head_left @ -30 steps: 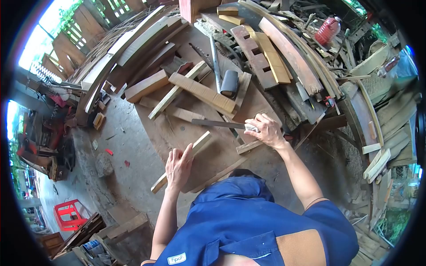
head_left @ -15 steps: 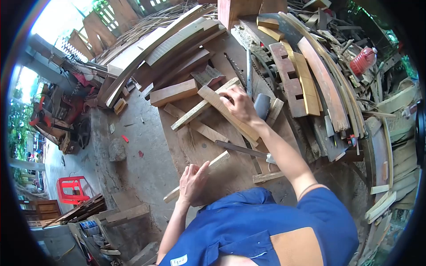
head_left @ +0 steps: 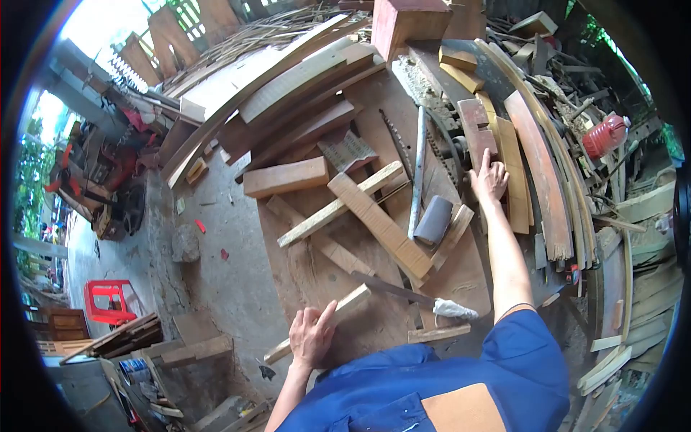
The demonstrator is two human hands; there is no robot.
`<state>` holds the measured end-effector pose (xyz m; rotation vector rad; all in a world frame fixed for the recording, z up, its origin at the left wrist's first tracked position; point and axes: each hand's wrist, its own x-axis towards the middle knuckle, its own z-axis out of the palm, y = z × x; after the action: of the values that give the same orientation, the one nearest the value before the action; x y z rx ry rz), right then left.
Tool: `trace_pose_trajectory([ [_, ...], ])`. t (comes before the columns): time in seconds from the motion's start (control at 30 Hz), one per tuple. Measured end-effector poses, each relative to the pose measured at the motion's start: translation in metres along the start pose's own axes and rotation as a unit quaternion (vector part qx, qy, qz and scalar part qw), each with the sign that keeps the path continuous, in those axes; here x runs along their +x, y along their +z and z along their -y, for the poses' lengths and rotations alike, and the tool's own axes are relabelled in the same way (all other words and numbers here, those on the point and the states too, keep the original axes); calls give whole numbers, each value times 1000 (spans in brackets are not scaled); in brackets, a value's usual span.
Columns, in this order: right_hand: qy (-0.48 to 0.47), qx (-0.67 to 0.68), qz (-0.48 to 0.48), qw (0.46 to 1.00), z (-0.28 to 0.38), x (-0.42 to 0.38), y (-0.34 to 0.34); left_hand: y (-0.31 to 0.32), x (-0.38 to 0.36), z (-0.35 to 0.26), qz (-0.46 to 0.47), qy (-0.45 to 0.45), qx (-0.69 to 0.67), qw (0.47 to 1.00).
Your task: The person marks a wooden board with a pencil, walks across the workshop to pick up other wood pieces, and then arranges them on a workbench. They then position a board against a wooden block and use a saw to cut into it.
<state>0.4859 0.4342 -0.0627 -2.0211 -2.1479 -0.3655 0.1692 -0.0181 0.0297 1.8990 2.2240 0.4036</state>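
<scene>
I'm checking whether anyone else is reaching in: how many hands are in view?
2: left hand on a pale wood strip, right hand at the notched board. No others show.

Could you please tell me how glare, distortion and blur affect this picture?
In the head view, daylight blows out the upper left; a dark lens border rounds the corners; wide-angle distortion probably exaggerates the curve of the reddish board; the right hand looks slightly soft, perhaps from motion.

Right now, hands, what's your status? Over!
Left hand on pale, narrow wooden strip. Right hand at reddish, notched wooden board. Maybe in the way: dark, flat metal tool, white-wrapped handle, by strip's end.
</scene>
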Motion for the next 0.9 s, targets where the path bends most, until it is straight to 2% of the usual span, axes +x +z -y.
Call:
trace_pose_trajectory([
  [0.1,-5,-16,-39,999,4,0,8,1,1,-1,6,0,-2,1000],
  [0.13,2,-16,-4,1000,8,6,10,1,2,-1,3,1,-4,1000],
  [0.3,49,66,36,996,5,24,11,1,-1,6,-11,15,-25,1000],
  [0.37,40,153,72,985,-10,30,-3,3,-1,8,-7,17,-47,999],
  [0.43,-61,330,-40,941,-31,39,-10,0,-4,9,-22,14,-65,998],
  [0.47,-15,358,55,932,-42,40,-25,0,-6,10,-48,-7,-90,995],
  [0.5,-98,473,6,876,-45,36,-57,0,-9,9,-74,-30,-115,990],
  [0.57,-189,437,-43,878,-44,22,-140,-4,-13,12,-110,-32,-143,983],
  [0.63,-244,336,-93,905,-43,-2,-198,-4,-18,18,-147,-36,-133,980],
  [0.67,-278,224,-125,926,-35,-20,-244,-5,-21,20,-176,-38,-137,974],
  [0.7,-266,262,-22,927,-24,-45,-289,-7,-25,22,-208,-43,-139,967],
  [0.77,-306,370,44,876,-2,-85,-313,-13,-36,34,-278,-30,-109,954],
  [0.83,-379,309,104,866,24,-126,-336,-26,-49,44,-333,-26,-86,939],
  [0.9,-495,255,58,829,53,-172,-328,-36,-70,59,-358,-69,-65,929],
])
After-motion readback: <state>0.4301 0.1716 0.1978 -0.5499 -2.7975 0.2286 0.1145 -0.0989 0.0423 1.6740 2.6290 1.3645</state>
